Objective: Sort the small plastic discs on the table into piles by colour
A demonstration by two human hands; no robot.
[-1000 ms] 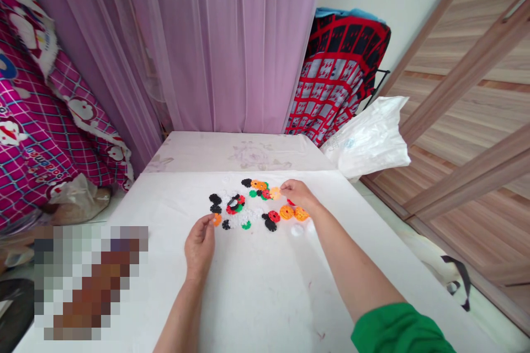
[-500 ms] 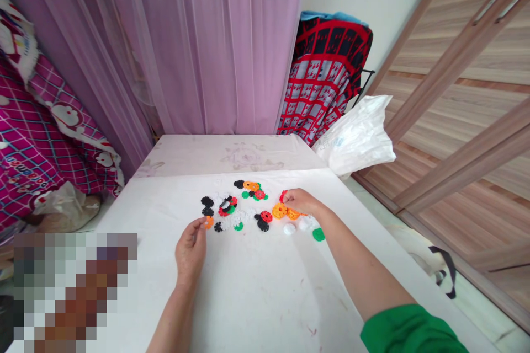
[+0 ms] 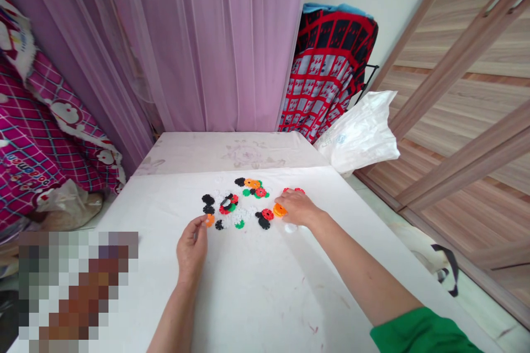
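Observation:
Between the thumb and fingers of my left hand [image 3: 194,241] is a small orange notched disc [image 3: 210,220], held low at the left edge of the scattered pieces. Two black notched discs [image 3: 208,199] lie just beyond it. Palm down, my right hand [image 3: 296,207] has its fingers bent onto an orange disc [image 3: 280,209] at the right of the group; its fingertips are partly hidden. Red discs [image 3: 298,191] show behind that hand, and a white disc [image 3: 291,228] lies by its near side. A red disc [image 3: 268,214] overlaps a black disc [image 3: 264,223] between my hands.
Several orange, green, red and black discs [image 3: 253,183] lie farther back on the white-covered table [image 3: 256,287]. White pieces [image 3: 244,212] cluster in the middle. A white plastic bag [image 3: 362,132] stands at the far right corner, with a purple curtain [image 3: 215,44] behind the table.
My right hand has moved down and slightly left from a red disc onto the orange discs, covering some of them. My left hand keeps its orange disc nearly still.

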